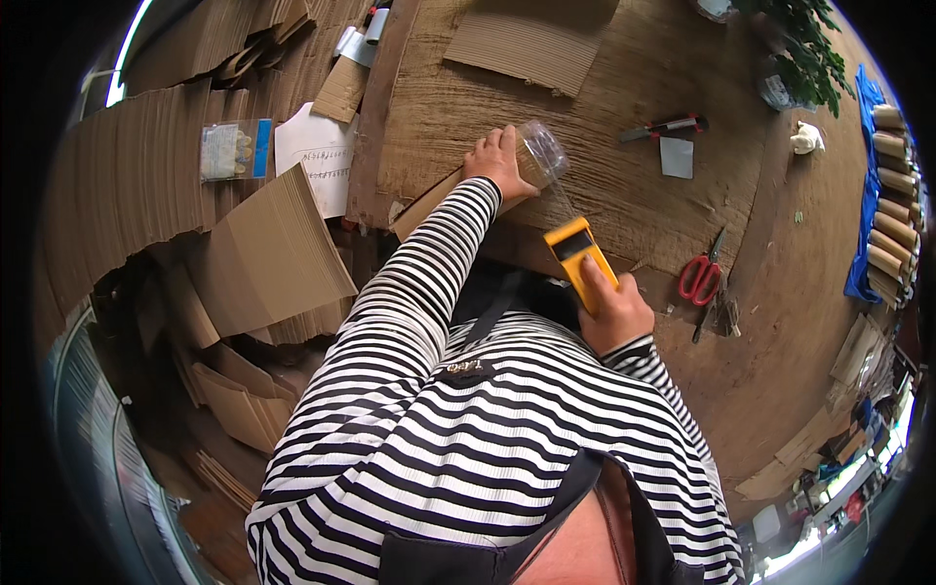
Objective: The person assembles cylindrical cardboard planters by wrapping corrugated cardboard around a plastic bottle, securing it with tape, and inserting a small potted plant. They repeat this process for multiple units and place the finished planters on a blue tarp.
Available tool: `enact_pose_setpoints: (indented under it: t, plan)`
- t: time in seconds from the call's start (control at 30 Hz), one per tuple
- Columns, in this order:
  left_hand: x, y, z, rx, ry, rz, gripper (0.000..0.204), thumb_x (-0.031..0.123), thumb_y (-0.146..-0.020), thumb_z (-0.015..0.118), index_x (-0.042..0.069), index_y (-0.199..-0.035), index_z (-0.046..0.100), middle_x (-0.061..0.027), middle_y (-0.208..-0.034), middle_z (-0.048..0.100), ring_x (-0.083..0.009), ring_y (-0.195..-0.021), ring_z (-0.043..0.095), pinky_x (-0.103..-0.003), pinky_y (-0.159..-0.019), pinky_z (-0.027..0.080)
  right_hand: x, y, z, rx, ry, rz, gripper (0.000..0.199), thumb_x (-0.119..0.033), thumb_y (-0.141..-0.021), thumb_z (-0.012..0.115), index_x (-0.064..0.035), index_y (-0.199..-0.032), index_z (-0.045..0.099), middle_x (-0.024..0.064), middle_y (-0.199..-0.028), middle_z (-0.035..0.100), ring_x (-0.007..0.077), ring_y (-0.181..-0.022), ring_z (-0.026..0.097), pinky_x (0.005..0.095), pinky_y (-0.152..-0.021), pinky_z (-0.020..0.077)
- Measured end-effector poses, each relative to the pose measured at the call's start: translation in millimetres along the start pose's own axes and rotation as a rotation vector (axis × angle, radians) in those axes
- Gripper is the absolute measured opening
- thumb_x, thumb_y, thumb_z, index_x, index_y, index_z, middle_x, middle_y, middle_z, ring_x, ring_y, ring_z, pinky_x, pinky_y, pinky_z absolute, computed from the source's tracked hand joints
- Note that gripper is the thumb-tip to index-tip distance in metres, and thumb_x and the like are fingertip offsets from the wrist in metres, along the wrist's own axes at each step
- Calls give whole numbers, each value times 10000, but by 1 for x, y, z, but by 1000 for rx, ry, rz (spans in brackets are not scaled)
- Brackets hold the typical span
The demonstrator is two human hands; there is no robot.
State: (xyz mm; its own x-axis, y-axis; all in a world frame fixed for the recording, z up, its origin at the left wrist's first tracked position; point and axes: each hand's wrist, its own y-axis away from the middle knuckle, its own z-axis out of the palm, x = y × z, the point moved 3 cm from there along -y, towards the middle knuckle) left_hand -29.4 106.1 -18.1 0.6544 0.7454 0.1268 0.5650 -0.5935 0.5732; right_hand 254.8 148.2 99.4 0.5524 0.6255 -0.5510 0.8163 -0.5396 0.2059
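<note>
My left hand (497, 161) is stretched out over the work table and grips a roll of clear tape (539, 154). A strip of the tape runs from the roll down to a yellow tape dispenser (579, 252). My right hand (614, 310) is closed around the dispenser's handle, close to my chest. Under the left hand lies a flat brown cardboard piece (429, 203) on the cardboard-covered table (624, 185). Both sleeves are black-and-white striped.
Red-handled scissors (702, 278) lie right of my right hand. A utility knife (663, 127) and a small grey square (676, 156) sit further back. Stacks of flat cardboard (263, 258) fill the left. A white sheet (317, 156) and a plastic bag (234, 148) lie there. Tape rolls (892, 205) line the right edge.
</note>
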Motion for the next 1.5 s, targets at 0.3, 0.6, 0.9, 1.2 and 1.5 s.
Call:
enact_pose_setpoints:
  t: [0.3, 0.6, 0.9, 1.2, 1.5]
  plan:
    - [-58, -87, -20, -268, 356, 256, 1252, 535, -552, 900, 31, -1519, 286, -222, -1451, 439, -348, -1347, 436, -409, -1135, 363, 27, -105, 71, -1, 159, -49, 602, -170, -776, 729, -358, -1327, 573, 108, -833, 538, 309, -671, 640, 434, -598, 548]
    - [-70, -72, -45, 184, -156, 114, 978, 373, -786, 727, 72, -1551, 198, -156, -1582, 261, -300, -1465, 248, -435, -1192, 221, -54, -217, 58, 87, 115, -29, 560, -194, -802, 685, -365, -1323, 574, 133, -871, 587, 321, -723, 675, 440, -635, 563]
    - [-75, -75, -60, 53, -30, -46, 1291, 593, -622, 838, 125, -1568, 95, -107, -1566, 254, -312, -1426, 290, -500, -1160, 272, -40, -144, 28, 30, 97, -50, 617, -194, -713, 741, -352, -1293, 603, 109, -826, 550, 328, -645, 634, 439, -586, 541]
    - [-147, -163, -91, -173, 406, 251, 1195, 489, -601, 887, 18, -1518, 283, -224, -1483, 417, -334, -1364, 423, -387, -1153, 337, -34, -246, 90, -18, 174, -79, 683, -181, -734, 752, -369, -1354, 537, 124, -862, 554, 316, -702, 650, 440, -622, 556]
    - [-116, -148, -104, 271, -92, -3, 1141, 552, -712, 748, 110, -1563, 131, -144, -1566, 263, -319, -1453, 256, -509, -1179, 193, -94, -321, 66, 61, 166, -80, 647, -169, -748, 738, -338, -1346, 560, 114, -852, 573, 279, -672, 658, 410, -606, 576]
